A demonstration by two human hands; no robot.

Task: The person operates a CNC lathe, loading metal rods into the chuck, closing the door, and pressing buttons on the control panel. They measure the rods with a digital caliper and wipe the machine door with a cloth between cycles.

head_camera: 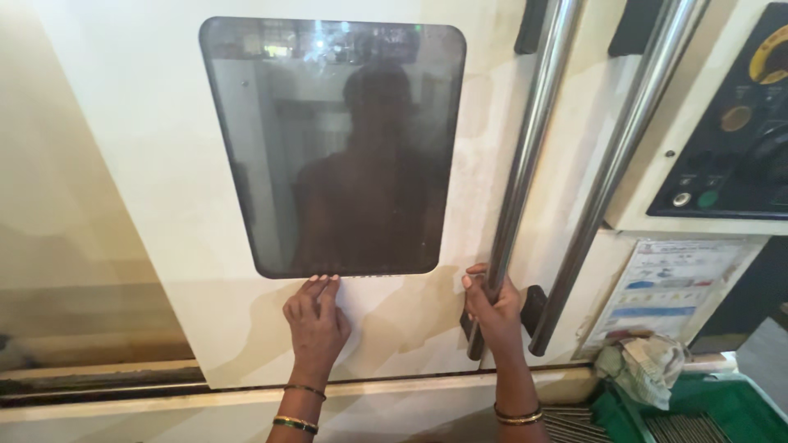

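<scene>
While a cream metal door (164, 205) fills the centre of the frame, its near handle (525, 164), a long polished steel bar, is gripped low down by the right hand (491, 308), the fingers (474, 283) curled shut around it. The left hand (316, 324) is laid flat on the door panel, fingers straight and together, empty, the fingertips touching the lower edge of the dark window (336, 148), a rounded rectangle of tinted glass. A second steel bar (616, 172) is seen just right of the first, untouched. At upper right a black control panel (735, 139) is shown, set with round yellow, silver and green knobs. Below it a white rectangular sheet (673, 287) with blue and red bands is fixed. At lower right a crumpled rag (644, 365) is draped over a green crate (722, 406).
</scene>
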